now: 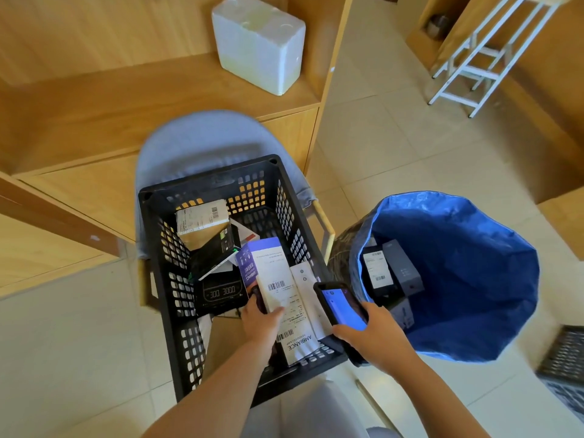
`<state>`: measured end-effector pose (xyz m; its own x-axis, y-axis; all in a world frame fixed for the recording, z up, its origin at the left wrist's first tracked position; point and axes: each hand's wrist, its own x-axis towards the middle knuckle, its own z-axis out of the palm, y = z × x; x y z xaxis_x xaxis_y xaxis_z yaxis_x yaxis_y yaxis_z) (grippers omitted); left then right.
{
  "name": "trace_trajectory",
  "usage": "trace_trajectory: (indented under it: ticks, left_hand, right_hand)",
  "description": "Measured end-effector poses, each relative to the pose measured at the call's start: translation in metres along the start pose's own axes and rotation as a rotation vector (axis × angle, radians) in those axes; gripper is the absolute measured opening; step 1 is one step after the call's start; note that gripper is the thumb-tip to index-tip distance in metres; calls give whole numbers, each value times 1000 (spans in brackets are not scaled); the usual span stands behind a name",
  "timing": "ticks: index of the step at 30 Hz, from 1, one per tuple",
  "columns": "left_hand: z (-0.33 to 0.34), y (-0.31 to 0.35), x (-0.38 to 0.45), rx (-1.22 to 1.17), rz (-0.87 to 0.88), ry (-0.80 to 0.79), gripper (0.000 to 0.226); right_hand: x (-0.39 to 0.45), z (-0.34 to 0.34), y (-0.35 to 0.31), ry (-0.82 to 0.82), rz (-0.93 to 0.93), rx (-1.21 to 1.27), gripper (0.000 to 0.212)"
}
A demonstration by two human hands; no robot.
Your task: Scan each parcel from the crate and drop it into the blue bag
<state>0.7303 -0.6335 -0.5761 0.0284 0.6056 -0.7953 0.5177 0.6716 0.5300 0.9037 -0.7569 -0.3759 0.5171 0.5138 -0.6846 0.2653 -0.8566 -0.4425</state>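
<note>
Scan step in hand. Left hand (262, 320) grips the lower end of a purple-and-white parcel (268, 273), fingers curled round it, lifting it tilted above the black crate (177, 279). Barcode label (276, 285) faces up, near the fingers. Right hand (376, 336) holds a phone (341, 308), fingers wrapped round its lower edge, lit screen up, just right of the parcel over the crate's right rim.

Crate sits on a grey chair (189, 137) and holds several more parcels: a white-labelled box (202, 218) at the far end, a black box (218, 248) below it, a scale box (221, 292), a long white box (300, 339) under the lifted one. Blue bag (474, 279) stands open on the floor just right of the crate, with at least 2 parcels (392, 273) inside.

Judgement: keep the left thumb clear of the barcode, hold the label flat toward the phone's lens, hold both steady until it reads. Then swing right and release low over the bag mouth.
</note>
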Motion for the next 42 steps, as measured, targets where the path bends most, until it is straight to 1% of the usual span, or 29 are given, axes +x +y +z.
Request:
trace_trajectory:
  ticks: [3,5,7,10,12,16,18,20,22,23,24,27,29,33,37,40,42]
  left_hand:
    - [-8,20,-42,-66,41,-2,83]
    - [-11,29,-52,-93,38,-9,81]
    - [-12,34,-53,-105,23,-12,80]
    - [-12,43,-52,-157,-52,2,81]
    - [-10,47,-48,-176,-99,-3,86]
    - [-10,55,-36,-196,-182,-40,103]
    - [-10,60,-33,-212,-214,-48,101]
    - [-7,63,-33,-205,-225,-99,85]
    - [-3,63,-36,-198,-196,-148,56]
    - [-1,59,-36,-202,-181,-143,49]
    - [-1,56,-37,-216,-174,-132,48]
    - [-6,48,-39,-233,-125,-118,64]
    - [-10,46,-38,-236,-113,-143,74]
    - [-20,48,-47,-195,-81,-185,73]
    - [-28,61,-57,-184,-28,-219,72]
    - [-38,75,-66,-151,96,-219,79]
    - [-48,88,-74,-114,215,-240,78]
  right_hand:
    - [-1,0,0,-2,6,-13,54]
    - [-2,0,-1,-7,6,5,50]
    - [-3,-1,-2,-15,8,21,50]
    - [-3,0,-2,-16,2,31,52]
    - [-4,0,-4,-19,-2,34,48]
    - [-8,0,-5,-13,-8,23,44]
    - [-10,-1,-5,-13,-5,25,46]
    - [-12,-2,-5,-11,0,24,48]
    - [-13,-3,-4,-8,-1,25,49]
    - [-13,-4,-4,-8,-2,24,50]
    - [-13,-4,-3,-7,-2,22,49]
    - [-14,-6,-3,-7,-11,37,44]
    - [-15,-8,-5,-12,-19,46,42]
    - [-20,-11,-12,-20,-32,52,40]
    - [-23,-18,-19,-29,-69,40,33]
    - [-25,-24,-28,-54,-86,52,34]
    - [-28,-28,-38,-62,-111,52,36]
